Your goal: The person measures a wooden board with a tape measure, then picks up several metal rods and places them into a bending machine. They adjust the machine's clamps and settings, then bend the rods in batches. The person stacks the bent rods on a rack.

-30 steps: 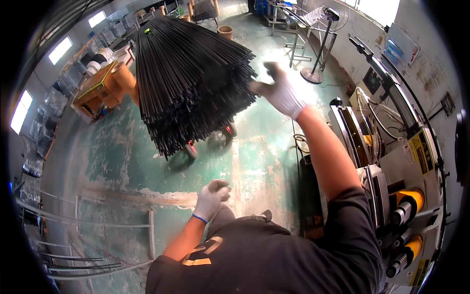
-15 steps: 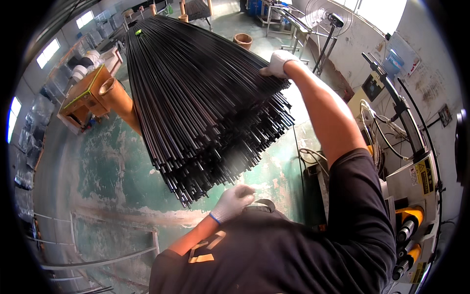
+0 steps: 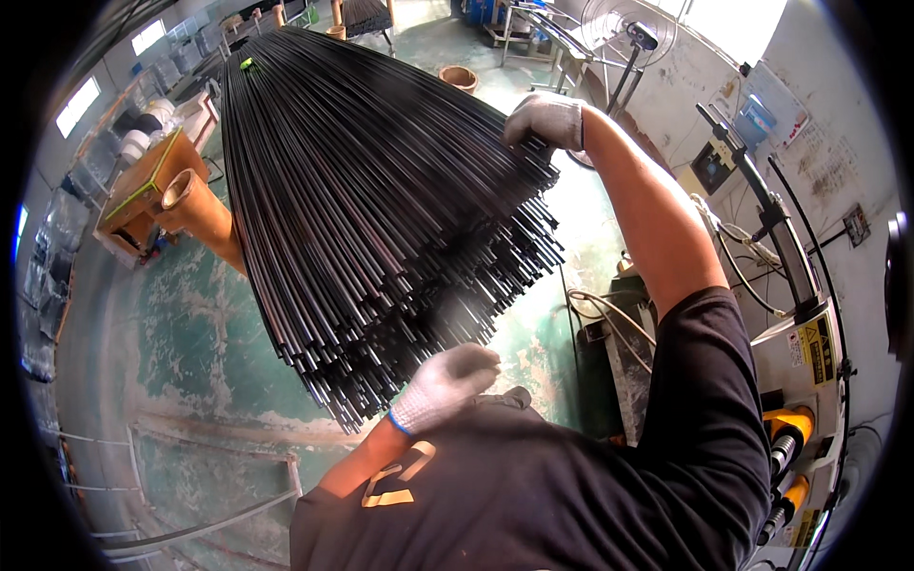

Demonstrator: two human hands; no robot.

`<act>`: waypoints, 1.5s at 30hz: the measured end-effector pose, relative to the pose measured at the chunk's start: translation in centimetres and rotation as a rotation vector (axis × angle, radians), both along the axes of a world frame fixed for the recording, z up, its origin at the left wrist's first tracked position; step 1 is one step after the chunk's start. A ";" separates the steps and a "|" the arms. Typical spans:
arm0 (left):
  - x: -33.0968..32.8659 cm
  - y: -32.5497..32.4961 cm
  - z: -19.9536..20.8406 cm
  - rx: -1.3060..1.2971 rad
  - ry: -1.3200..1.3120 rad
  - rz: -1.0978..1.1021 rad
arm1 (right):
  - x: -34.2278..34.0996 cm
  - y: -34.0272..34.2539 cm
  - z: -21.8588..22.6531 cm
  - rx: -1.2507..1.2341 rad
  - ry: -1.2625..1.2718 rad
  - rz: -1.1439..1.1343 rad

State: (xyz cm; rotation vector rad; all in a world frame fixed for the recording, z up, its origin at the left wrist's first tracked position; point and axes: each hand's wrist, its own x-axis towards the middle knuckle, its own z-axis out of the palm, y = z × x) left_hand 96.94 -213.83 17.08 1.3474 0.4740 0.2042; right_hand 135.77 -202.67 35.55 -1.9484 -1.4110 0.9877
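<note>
While right hand [image 3: 545,121] tops rods [image 3: 362,200], left hand [image 3: 446,383] props.

The rod bundle [image 3: 371,200] fans between a cardboard tube [image 3: 205,219] at left and a machine [image 3: 800,352] at right.

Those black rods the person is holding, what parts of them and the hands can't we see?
- Head view: far ends of the black rods shrink too small to tell apart.
- Left hand: palm hidden, glove faces away.
- Right hand: fingertips hidden among the rods.
- Floor beneath is covered by the rods.
</note>
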 end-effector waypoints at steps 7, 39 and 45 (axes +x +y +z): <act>0.7 0.2 -0.9 -0.016 -0.009 0.080 | 2.0 0.4 -0.9 -0.019 -0.038 -0.020; 2.3 -0.7 -2.7 -0.209 -0.014 0.100 | -2.3 1.6 -1.9 -0.078 -0.770 -0.050; 2.5 -1.0 -2.2 -0.256 -0.024 0.046 | -2.3 2.0 -1.1 -0.035 -0.883 0.124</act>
